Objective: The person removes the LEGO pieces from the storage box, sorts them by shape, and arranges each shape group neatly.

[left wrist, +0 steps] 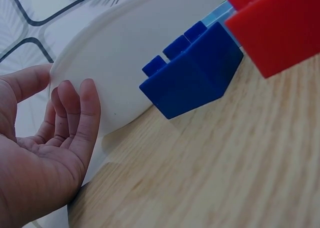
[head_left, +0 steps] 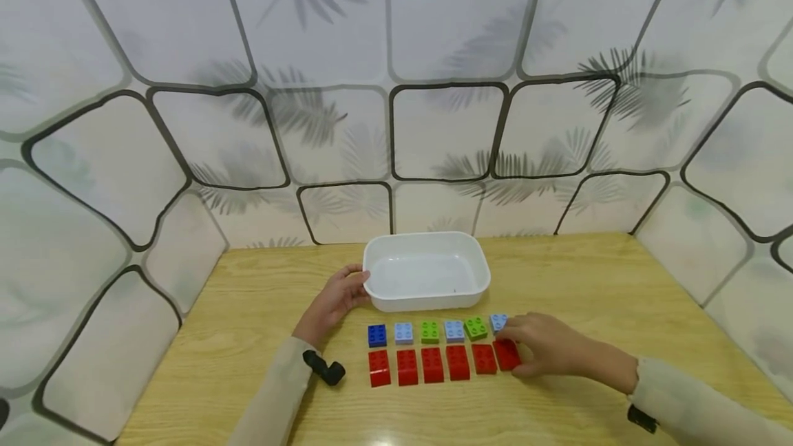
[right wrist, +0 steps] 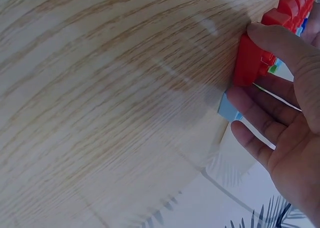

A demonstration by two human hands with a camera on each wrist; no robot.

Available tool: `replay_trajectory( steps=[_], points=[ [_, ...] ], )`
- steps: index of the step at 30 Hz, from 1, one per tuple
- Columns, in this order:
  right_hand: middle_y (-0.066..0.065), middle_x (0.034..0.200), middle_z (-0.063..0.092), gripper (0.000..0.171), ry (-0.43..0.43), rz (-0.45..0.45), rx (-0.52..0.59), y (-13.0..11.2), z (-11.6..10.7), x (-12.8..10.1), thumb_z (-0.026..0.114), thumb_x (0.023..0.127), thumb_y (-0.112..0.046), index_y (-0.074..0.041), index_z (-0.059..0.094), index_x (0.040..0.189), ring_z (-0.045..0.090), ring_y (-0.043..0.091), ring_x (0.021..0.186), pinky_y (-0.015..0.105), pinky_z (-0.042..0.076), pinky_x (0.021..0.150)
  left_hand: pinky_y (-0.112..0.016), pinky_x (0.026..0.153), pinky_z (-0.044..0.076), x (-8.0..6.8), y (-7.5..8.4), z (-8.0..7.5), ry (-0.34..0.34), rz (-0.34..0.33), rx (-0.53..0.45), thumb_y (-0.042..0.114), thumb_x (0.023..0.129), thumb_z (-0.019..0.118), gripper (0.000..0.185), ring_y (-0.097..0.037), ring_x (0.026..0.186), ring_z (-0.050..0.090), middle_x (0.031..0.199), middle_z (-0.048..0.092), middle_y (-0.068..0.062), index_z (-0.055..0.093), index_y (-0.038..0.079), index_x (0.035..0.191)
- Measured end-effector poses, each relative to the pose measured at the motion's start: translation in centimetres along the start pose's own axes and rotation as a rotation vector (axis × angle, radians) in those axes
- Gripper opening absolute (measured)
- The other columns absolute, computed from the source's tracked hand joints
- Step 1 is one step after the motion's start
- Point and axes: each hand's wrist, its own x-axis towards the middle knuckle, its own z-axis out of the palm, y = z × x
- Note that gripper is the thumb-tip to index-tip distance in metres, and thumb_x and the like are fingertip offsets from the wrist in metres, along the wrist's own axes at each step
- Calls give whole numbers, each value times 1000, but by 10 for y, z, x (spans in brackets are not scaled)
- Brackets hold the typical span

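Observation:
My left hand [head_left: 339,300] holds the left end of a white plastic basin [head_left: 427,303], thumb at the rim and curled fingers by the outer wall. With thumb and fingers, my right hand [head_left: 545,346] pinches the red toy brick [right wrist: 246,60] at the right end of the front row. Several more red bricks [head_left: 432,365] continue that row leftward. Behind them runs a second row: a dark blue brick [head_left: 376,336], light blue bricks [head_left: 404,333] and green bricks [head_left: 429,332]. My right fingers partly cover the rightmost light blue brick [head_left: 498,323].
The wooden table [head_left: 272,281] meets a patterned backdrop [head_left: 347,212] at the back and sides. The basin stands behind both brick rows with nothing visible inside but small specks. Black straps [head_left: 323,367] sit on both wrists.

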Motion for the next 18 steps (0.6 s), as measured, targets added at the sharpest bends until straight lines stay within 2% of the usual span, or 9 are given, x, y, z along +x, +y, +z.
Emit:
replay_trajectory(
  steps=[13, 18],
  points=[
    [-3, 101, 71, 42, -37, 26, -2, -1, -8, 0, 85, 79, -37, -10, 74, 109, 64, 7, 89, 32, 57, 74, -26, 79, 59, -1, 3, 2, -16, 13, -7, 15, 107, 53, 28, -10, 81, 66, 93, 68, 3, 44, 3, 130],
    [-2, 103, 71, 43, -31, 26, 26, -1, -11, 1, 84, 82, -41, -10, 74, 111, 65, 8, 88, 31, 57, 73, -27, 79, 59, 0, 0, 2, 11, 7, 1, 15, 107, 52, 26, -11, 81, 66, 93, 67, 2, 45, 4, 129]
  ],
)
